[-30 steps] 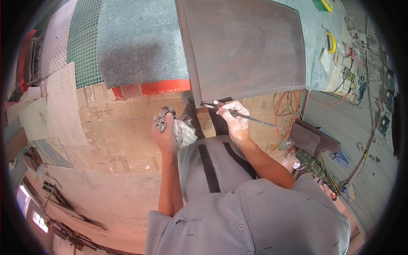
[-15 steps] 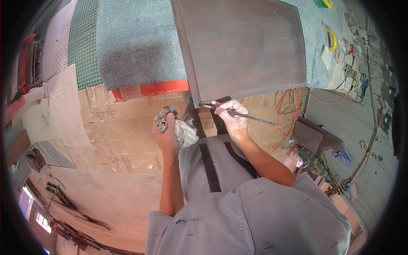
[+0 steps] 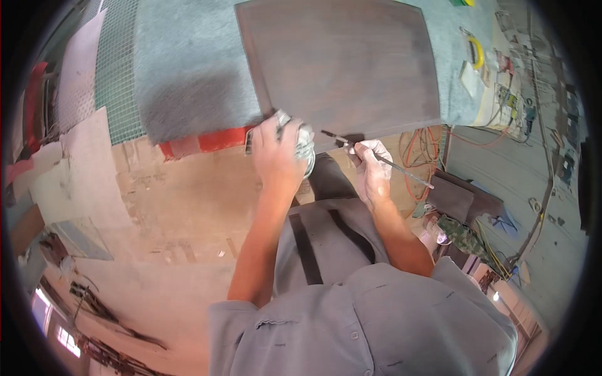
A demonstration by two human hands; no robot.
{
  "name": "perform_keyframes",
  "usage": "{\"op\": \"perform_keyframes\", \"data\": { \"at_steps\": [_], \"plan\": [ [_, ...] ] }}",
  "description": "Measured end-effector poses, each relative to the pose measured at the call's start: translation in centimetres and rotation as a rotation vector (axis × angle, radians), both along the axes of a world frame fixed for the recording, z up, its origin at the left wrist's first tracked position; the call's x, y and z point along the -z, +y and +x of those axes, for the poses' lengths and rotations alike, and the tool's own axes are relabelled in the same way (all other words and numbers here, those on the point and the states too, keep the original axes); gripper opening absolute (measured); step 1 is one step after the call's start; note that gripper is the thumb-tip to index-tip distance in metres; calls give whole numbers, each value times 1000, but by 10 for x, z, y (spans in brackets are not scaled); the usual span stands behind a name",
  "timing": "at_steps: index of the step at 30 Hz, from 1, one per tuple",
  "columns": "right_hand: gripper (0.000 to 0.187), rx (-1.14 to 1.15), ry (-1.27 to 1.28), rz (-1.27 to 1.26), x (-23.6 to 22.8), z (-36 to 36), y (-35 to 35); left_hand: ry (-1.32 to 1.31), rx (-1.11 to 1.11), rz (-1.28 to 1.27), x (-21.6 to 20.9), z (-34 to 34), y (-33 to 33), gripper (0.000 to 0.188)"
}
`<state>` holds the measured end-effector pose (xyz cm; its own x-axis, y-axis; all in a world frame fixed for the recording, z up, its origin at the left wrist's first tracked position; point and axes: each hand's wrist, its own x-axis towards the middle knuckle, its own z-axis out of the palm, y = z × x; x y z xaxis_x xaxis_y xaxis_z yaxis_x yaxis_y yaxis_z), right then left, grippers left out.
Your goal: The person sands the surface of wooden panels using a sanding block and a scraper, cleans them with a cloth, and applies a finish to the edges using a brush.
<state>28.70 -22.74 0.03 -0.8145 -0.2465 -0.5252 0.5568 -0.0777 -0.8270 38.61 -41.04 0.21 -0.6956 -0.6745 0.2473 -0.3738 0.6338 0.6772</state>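
A flat grey-brown panel (image 3: 345, 62) with a raised left edge lies in front of me. At its near left corner my left hand (image 3: 278, 150), slightly blurred, is closed round a crumpled grey-and-white rag (image 3: 305, 147) and presses it against the edge. My right hand (image 3: 372, 164), dusted white, pinches a slim dark paintbrush (image 3: 407, 173). The brush's tip points left, just over the panel's near edge and a short way from the rag. Where exactly the rag touches the panel is hidden by my left hand.
Blue-grey carpet (image 3: 182, 50) with a red edge strip (image 3: 219, 140) lies under and beside the panel. Cardboard (image 3: 182, 188) covers the floor below. A coil of orange cable (image 3: 421, 150) hangs at the right, near a yellow-handled tool (image 3: 478, 53) and dark boards (image 3: 451, 195).
My left hand has brought the rag up and right onto the panel's corner. My right hand has drawn the brush to the right, away from that corner.
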Motion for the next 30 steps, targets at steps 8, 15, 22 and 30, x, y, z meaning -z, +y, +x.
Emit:
{"op": "perform_keyframes", "data": {
  "at_steps": [8, 15, 22, 30],
  "plan": [
    [7, 55, 161, 119, -12, -26, 46, -197, 108, -118, 53, 39, 1, 30],
    [7, 185, 36, 114, -17, -13, 88, -194, 358, -349, 29, -35, 34, 18],
    [5, 188, 175, 159, -44, -26, 128, -75, 305, -283, 19, -74, 57, 21],
    [7, 307, -6, -29, -49, -59, 135, -626, 95, 286, -17, 66, -54, 24]
  ]
}}
